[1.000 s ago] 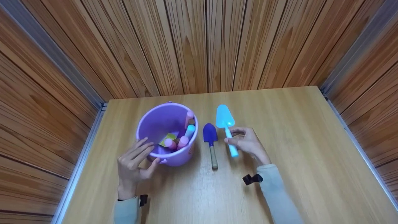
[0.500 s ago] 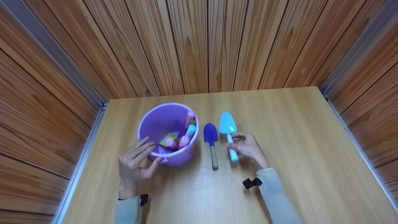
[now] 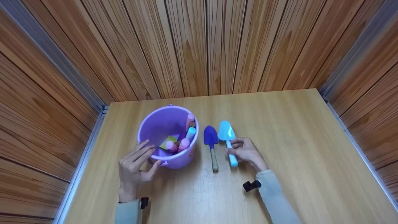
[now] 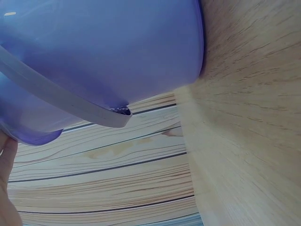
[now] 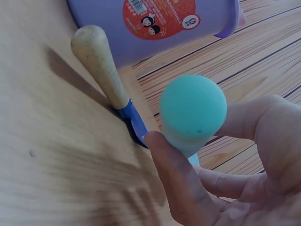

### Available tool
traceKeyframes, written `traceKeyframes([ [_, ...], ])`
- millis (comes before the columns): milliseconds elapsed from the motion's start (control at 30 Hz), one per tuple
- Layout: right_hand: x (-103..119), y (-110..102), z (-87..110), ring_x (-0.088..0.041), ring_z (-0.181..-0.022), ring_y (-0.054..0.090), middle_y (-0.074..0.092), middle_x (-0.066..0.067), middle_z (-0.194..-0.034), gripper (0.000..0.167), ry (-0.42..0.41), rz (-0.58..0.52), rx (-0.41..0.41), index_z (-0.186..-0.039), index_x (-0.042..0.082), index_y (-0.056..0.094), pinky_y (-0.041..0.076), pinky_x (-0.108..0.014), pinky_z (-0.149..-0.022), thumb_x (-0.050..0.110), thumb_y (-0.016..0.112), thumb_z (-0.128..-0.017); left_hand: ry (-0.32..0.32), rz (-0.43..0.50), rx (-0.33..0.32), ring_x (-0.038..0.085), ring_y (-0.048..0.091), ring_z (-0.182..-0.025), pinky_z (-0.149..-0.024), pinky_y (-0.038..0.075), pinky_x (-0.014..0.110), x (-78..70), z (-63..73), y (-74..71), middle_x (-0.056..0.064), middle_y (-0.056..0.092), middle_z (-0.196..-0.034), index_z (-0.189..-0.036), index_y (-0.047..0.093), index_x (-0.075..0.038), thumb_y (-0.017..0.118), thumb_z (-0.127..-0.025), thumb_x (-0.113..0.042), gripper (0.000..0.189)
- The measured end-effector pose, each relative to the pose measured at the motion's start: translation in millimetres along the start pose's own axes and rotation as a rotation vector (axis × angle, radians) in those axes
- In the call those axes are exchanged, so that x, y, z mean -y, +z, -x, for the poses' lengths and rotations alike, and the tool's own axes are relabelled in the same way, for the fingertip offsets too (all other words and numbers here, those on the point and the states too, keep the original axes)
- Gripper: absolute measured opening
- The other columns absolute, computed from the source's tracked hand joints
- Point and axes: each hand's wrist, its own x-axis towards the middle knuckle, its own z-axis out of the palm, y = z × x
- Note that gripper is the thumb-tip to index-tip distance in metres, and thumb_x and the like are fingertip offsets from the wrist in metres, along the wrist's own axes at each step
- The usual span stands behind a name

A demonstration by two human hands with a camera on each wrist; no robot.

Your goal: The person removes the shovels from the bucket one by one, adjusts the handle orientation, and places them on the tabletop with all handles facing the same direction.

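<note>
On the left of the table stands a purple bucket (image 3: 169, 113), leaning slightly in view. My left hand (image 3: 133, 169) holds its near-left rim, fingers over the edge and thumb lower on the outside. In my right hand (image 3: 247, 152) a light blue toy trowel (image 3: 227, 132) is gripped by its handle, blade pointing away from me. The right wrist view shows the rounded turquoise handle end (image 5: 193, 106) between thumb and fingers, raised off the table. A dark blue trowel (image 3: 210, 135) with a wooden handle lies between bucket and right hand.
Inside the bucket, pink-ended handles (image 3: 184, 143), a light blue one (image 3: 191, 133) and a yellow-green piece (image 3: 168, 142) lean together. The wooden table (image 3: 279, 124) is walled by wood panels (image 3: 199, 46) at the back and sides.
My right hand has drawn the light blue trowel toward me and lower, beside the dark blue trowel. My left hand stays on the bucket rim.
</note>
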Motion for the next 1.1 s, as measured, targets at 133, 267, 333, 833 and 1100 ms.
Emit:
traceKeyframes([
  [133, -2, 0, -2.8, -0.025, -0.101, 0.068, 0.067, -0.014, -0.115, 0.045, 0.016, 0.016, -0.006, -0.13, -0.001, 0.065, 0.064, -0.031, -0.076, 0.013, 0.084, -0.092, -0.009, 0.01, 0.003, 0.037, 0.08, -0.103, -0.107, 0.055, 0.037, -0.5, -1.9, 0.9, 0.009, 0.083, -0.109, -0.11, 0.085, -0.01, 0.075, -0.094, -0.054, 0.048],
  [267, -8, 3, -6.7, -0.022, -0.096, 0.067, 0.067, -0.013, -0.111, 0.044, 0.007, 0.02, -0.01, -0.126, -0.004, 0.066, 0.063, -0.028, -0.073, 0.013, 0.084, -0.091, 0.004, -0.005, 0.014, 0.035, 0.08, -0.104, -0.103, 0.058, 0.04, -0.4, -3.4, 1.1, 0.008, 0.083, -0.109, -0.107, 0.086, -0.009, 0.075, -0.094, -0.053, 0.047],
  [333, -10, 4, -8.2, -0.021, -0.095, 0.066, 0.067, -0.012, -0.109, 0.043, 0.002, 0.02, -0.019, -0.125, -0.005, 0.066, 0.062, -0.027, -0.073, 0.013, 0.085, -0.09, 0.013, -0.013, 0.018, 0.035, 0.08, -0.104, -0.1, 0.059, 0.043, -0.2, -4.5, 1.2, 0.009, 0.083, -0.108, -0.106, 0.086, -0.008, 0.075, -0.094, -0.052, 0.047],
  [833, -10, 10, -6.6, -0.021, -0.09, 0.064, 0.067, -0.01, -0.104, 0.042, -0.016, 0.119, -0.061, -0.123, 0.0, 0.068, 0.056, -0.026, -0.07, 0.018, 0.086, -0.09, -0.061, -0.036, 0.064, 0.032, 0.08, -0.108, -0.104, 0.056, 0.038, -3.9, -0.8, -3.3, 0.008, 0.083, -0.11, -0.111, 0.085, -0.011, 0.074, -0.094, -0.056, 0.049],
  [1100, -5, 12, -2.7, -0.019, -0.081, 0.061, 0.066, -0.007, -0.095, 0.039, 0.007, 0.283, -0.062, -0.123, 0.004, 0.068, 0.049, -0.028, -0.066, 0.025, 0.083, -0.094, -0.021, -0.029, 0.04, 0.034, 0.08, -0.106, -0.1, 0.06, 0.042, -2.3, -0.9, -3.1, 0.008, 0.083, -0.11, -0.109, 0.085, -0.01, 0.074, -0.094, -0.055, 0.048],
])
